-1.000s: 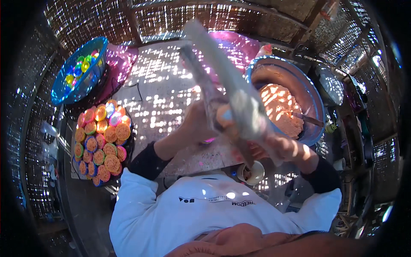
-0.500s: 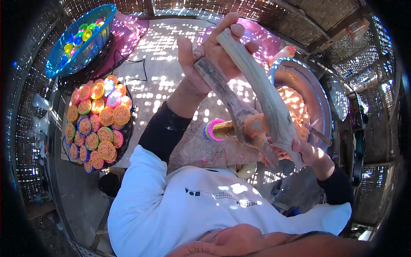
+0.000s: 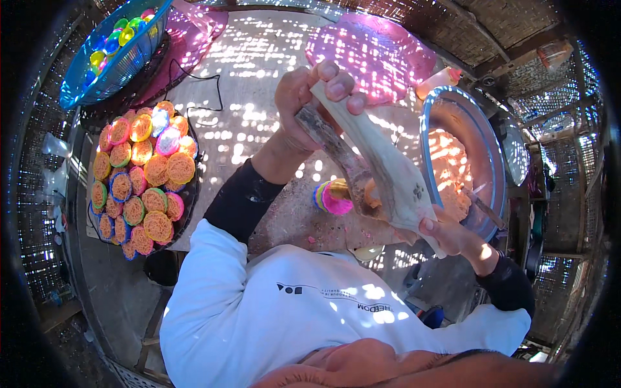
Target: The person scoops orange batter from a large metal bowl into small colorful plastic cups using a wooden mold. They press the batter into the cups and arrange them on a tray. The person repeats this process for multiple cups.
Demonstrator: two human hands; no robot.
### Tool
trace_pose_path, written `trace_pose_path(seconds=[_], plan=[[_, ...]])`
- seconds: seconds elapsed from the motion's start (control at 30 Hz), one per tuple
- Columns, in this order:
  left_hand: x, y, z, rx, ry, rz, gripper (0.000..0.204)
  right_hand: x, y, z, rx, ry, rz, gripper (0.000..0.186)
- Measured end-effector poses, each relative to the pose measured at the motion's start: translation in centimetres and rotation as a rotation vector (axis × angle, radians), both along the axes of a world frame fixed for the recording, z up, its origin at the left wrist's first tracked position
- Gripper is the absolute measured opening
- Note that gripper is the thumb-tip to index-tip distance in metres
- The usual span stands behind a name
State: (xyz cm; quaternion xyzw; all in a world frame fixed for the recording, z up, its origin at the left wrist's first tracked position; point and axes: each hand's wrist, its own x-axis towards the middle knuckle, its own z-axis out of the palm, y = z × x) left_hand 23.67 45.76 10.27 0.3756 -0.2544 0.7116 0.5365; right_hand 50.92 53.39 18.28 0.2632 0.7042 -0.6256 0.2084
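Note:
My left hand (image 3: 309, 97) grips the top ends of a two-armed wooden press (image 3: 388, 171), holding both arms together. Down at the press's thick lower end, my right hand (image 3: 453, 236) holds it from below. The press slants from upper left to lower right above the table (image 3: 252, 84). Under its lower end lies a small stack of round woven mats (image 3: 333, 197) in pink, green and yellow, with orange dough showing at the press's mouth.
A large metal bowl (image 3: 495, 168) holding orange dough stands at the right. A dark tray (image 3: 187, 213) at the left is packed with several small mats bearing orange noodle rounds. A blue basket (image 3: 116, 64) of coloured mats and a pink mesh cover (image 3: 375, 45) lie at the far side.
The press swung from in front of my chest to a raised slant, my left hand moving up to its top ends. Its two arms now sit closer together.

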Motion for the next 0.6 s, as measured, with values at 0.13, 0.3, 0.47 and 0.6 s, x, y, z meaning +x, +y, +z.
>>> trace_pose_path(seconds=[0.13, 0.3, 0.47, 0.6], plan=[[-0.1, -0.8, -0.1, -0.083, -0.015, 0.037, 0.026, -0.5, -0.4, 0.0, 0.003, 0.026, 0.014, 0.072], [0.8, -1.2, -0.7, -0.166, -0.117, 0.036, 0.027, -0.3, -0.7, 0.6, -0.032, -0.04, -0.01, 0.069], [1.0, -0.7, -1.5, -0.233, -0.16, 0.021, 0.026, -0.4, -1.3, 1.9, 0.07, -0.039, -0.045, 0.066], [1.1, -0.2, -1.5, -0.198, -0.161, -0.005, 0.025, 0.4, -0.8, 2.0, 0.092, -0.092, -0.052, 0.06]])
